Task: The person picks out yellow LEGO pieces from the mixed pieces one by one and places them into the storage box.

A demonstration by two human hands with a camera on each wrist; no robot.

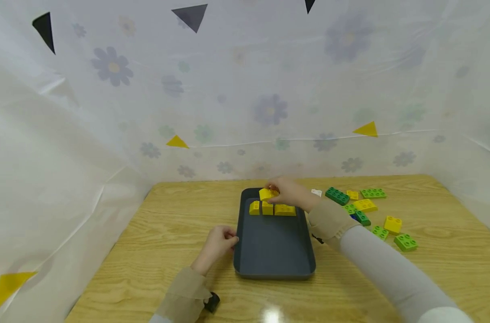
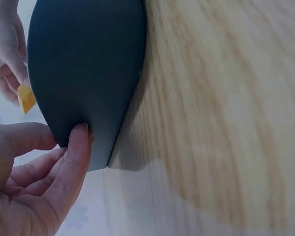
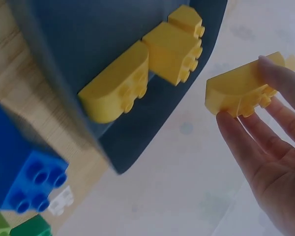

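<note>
Over the far end of the dark grey tray (image 1: 273, 253), my right hand (image 1: 292, 194) holds a yellow toy building brick (image 3: 236, 86) with a curved end, raised above the tray floor. Thumb and fingers pinch its sides. Below it in the tray stand three yellow bricks in a row: a small one (image 1: 255, 208), a square one (image 1: 267, 208) and a longer one with rounded ends (image 1: 285, 210). My left hand (image 1: 217, 244) pinches the tray's left rim, one finger against the outer wall (image 2: 96, 64).
Right of the tray lie several loose bricks, among them a dark green brick (image 1: 337, 195), a lime green brick (image 1: 405, 242), a yellow brick (image 1: 392, 224), a white brick (image 1: 316, 192) and a blue brick (image 3: 14, 157). A flower-patterned curtain (image 1: 229, 103) hangs behind the wooden table (image 1: 176, 211).
</note>
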